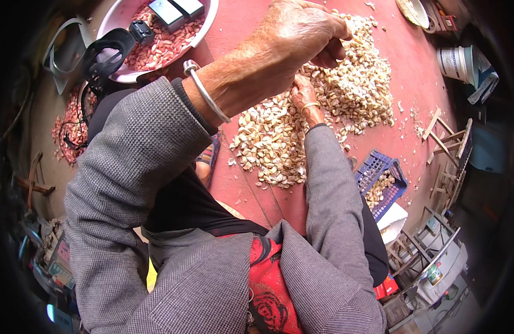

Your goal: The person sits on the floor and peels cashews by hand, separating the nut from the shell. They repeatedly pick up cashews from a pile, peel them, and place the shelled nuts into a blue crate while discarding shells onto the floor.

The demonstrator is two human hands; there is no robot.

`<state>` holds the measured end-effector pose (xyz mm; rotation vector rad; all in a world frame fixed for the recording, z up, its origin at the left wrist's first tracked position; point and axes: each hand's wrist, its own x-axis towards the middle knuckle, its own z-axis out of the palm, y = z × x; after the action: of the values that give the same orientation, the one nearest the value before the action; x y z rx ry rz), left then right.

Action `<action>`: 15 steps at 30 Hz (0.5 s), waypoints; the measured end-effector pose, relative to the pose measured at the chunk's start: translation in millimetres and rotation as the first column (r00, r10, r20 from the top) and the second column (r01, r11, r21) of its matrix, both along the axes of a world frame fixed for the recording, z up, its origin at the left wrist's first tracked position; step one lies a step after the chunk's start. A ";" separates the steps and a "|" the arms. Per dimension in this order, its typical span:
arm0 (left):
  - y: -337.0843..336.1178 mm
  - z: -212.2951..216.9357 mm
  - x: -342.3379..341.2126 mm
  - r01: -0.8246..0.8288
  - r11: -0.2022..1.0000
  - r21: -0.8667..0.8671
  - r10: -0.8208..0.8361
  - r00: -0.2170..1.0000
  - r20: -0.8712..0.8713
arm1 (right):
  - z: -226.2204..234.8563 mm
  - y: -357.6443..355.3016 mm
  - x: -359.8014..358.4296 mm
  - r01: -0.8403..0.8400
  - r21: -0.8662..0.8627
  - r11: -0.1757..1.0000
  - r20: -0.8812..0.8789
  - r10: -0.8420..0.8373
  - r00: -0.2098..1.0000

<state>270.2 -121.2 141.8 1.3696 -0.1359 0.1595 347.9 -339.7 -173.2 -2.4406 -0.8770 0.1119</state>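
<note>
A broad pile of pale, curved pieces (pixel 368 83), which look like cracked peanut shells, spreads over a red surface. My left hand (pixel 293 42), a silver bangle at its wrist, is raised above the pile. Its fingers curl together, and whatever they may hold is hidden. Beneath it, my right hand (pixel 305 94) reaches down into the middle of the pile and touches the pieces. Its fingertips are covered by the pieces and by my left hand. Pink kernels (pixel 165 47), like shelled peanuts, fill a pale basin (pixel 213 16) at the far left.
Boxy devices (pixel 176 12) and a black strap (pixel 109 53) rest over the basin. More pink kernels (pixel 68 128) lie on the floor at left. To the right are a blue basket (pixel 399 186) with pale pieces, a white bucket (pixel 454 64) and a wooden stool (pixel 451 142).
</note>
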 end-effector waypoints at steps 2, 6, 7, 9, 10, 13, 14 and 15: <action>6.2 -1.1 4.9 0.064 0.998 0.003 -0.064 0.997 0.040 | -2.1 -2.8 -4.6 0.203 0.089 0.975 -0.233 -0.178 0.956; 11.3 -1.7 6.4 0.085 0.994 0.074 -0.091 0.993 0.077 | 0.7 -9.9 -14.1 0.289 0.105 0.952 -0.248 -0.256 0.934; 7.7 -2.1 5.8 0.042 0.999 -0.006 -0.041 0.999 0.017 | 2.3 -10.1 -16.9 0.211 0.088 0.974 -0.202 -0.190 0.961; -0.9 -2.6 3.5 -0.022 0.994 -0.104 0.016 0.998 -0.063 | 4.5 -5.0 -19.5 0.130 -0.046 0.990 -0.124 -0.135 0.983; -2.8 -2.8 3.1 -0.037 0.991 -0.126 0.027 0.997 -0.078 | 4.4 -0.4 -22.9 0.117 -0.107 0.987 -0.082 -0.126 0.989; 0.0 -5.0 7.1 0.019 0.996 -0.083 -0.019 1.000 -0.006 | 5.5 6.6 -29.8 0.109 -0.201 0.974 -0.031 -0.117 0.993; 0.8 -6.0 6.9 0.015 0.996 -0.090 -0.016 1.000 -0.011 | 5.7 7.2 -31.3 0.109 -0.217 0.970 -0.026 -0.117 0.993; 2.4 -6.6 6.6 0.011 0.995 -0.097 -0.013 1.000 -0.016 | 5.6 7.3 -33.3 0.123 -0.175 0.977 -0.004 -0.126 0.992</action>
<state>276.8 -118.8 135.1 1.2728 -0.1208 0.1430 314.6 -332.4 -167.6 -2.6467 -0.7320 0.1676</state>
